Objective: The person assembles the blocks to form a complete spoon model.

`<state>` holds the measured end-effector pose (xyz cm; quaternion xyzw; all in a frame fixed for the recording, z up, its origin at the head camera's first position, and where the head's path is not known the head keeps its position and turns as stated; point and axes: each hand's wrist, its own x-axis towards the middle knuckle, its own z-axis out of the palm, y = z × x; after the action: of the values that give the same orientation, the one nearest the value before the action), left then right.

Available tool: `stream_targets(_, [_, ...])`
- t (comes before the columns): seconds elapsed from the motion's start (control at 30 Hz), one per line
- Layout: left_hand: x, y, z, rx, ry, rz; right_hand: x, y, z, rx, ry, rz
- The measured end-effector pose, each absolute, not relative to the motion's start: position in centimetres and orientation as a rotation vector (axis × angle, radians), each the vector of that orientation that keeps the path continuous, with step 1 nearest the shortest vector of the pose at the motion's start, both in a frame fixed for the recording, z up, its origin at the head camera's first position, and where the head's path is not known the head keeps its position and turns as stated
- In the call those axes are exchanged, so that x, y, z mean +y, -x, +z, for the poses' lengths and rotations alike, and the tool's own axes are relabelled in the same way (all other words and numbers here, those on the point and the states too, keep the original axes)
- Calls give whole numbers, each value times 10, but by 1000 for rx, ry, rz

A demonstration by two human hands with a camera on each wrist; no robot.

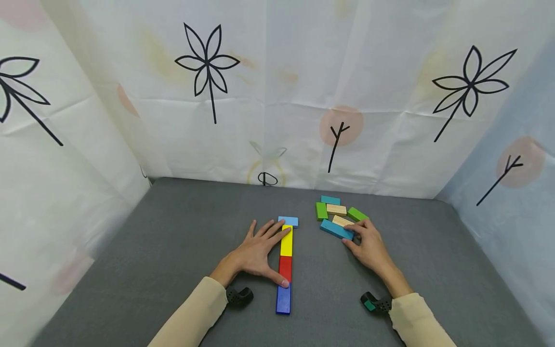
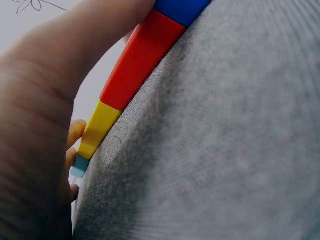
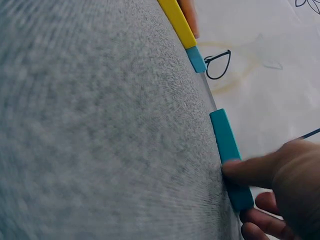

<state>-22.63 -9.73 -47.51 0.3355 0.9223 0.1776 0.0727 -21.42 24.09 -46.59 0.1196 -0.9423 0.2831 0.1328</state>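
My left hand (image 1: 256, 253) lies with spread fingers over a straight row of wooden blocks. Its thumb touches the row where the red block (image 1: 285, 266) meets the dark blue block (image 1: 284, 301). Fingertips rest at the yellow block (image 1: 286, 246) and the light blue block (image 1: 293, 222), which sits crosswise at the far end. To the right, my right hand (image 1: 370, 246) pinches the right end of a long teal-blue block (image 1: 333, 228) between thumb and fingers. In the right wrist view, the thumb presses the broad side of this teal-blue block (image 3: 226, 132).
Beyond the pinched block lie a plain wood block (image 1: 342, 220) and another wood block (image 1: 336, 209). Around them are a green block (image 1: 321, 211), a second green block (image 1: 357, 214) and a teal block (image 1: 330, 199). Patterned cloth (image 1: 282, 96) hangs behind the grey table (image 1: 173, 241).
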Motion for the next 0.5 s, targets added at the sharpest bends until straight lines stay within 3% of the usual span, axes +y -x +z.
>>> stream_targets(0.5, [-97, 227, -477, 2784, -1002, 510, 221, 225, -444, -2782, -440, 966])
